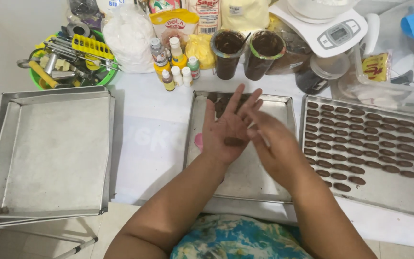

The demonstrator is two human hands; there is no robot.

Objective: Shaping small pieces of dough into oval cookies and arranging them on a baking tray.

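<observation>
My left hand is held palm up over the middle metal tray, fingers spread. A small brown piece of dough lies on its palm. My right hand is laid across the left palm's edge, fingers touching it and blurred by motion, holding nothing of its own that I can see. More brown dough sits at the far end of the middle tray, partly hidden by my fingers. A pink thing shows just left of my left wrist.
To the right a tray carries several rows of oval brown dough pieces. Stacked empty trays lie at the left. Behind stand two cups of brown mixture, small bottles, flour bags, a green bowl of utensils and a kitchen scale.
</observation>
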